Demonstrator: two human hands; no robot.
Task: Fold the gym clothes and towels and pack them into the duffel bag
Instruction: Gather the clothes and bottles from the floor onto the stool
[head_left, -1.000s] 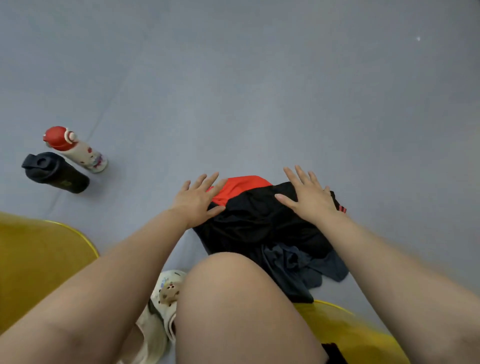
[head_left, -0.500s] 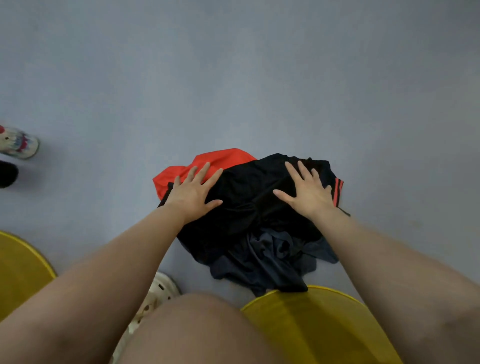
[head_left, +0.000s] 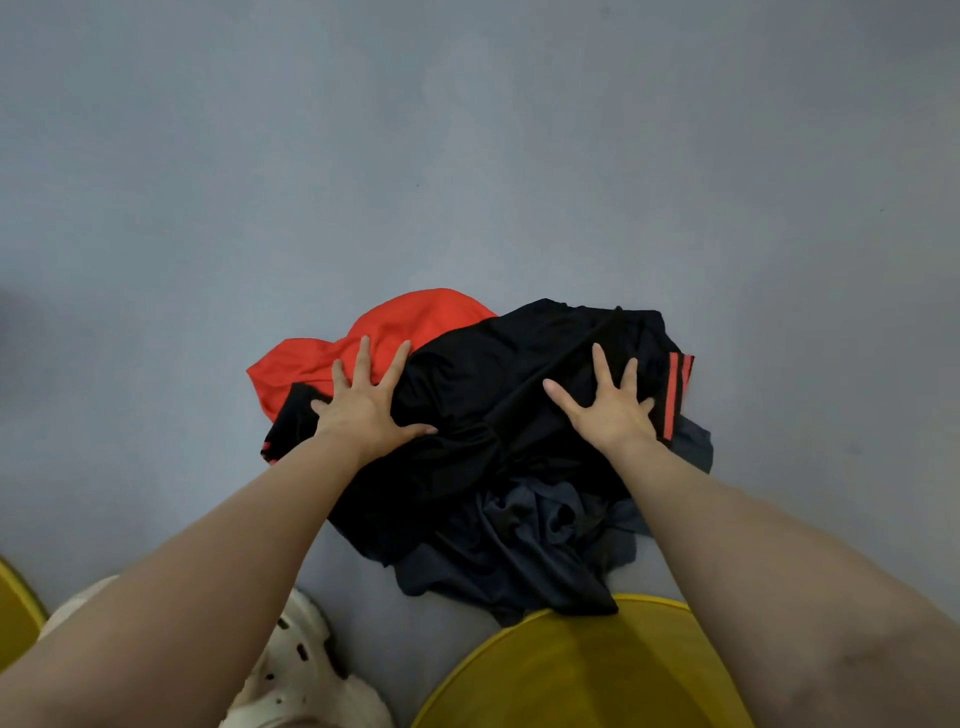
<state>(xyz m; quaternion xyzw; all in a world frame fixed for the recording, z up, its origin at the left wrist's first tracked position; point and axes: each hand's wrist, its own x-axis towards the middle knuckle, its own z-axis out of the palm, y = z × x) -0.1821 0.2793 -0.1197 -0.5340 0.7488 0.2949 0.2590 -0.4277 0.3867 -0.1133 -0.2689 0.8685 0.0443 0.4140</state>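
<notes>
left hand (head_left: 363, 410), right hand (head_left: 613, 410) grip: wide, flat on black garment (head_left: 493, 395) | no legible writing

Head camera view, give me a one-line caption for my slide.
Both hands, left hand and right hand, press flat on a heap of black and orange gym clothes on the grey floor.
</notes>
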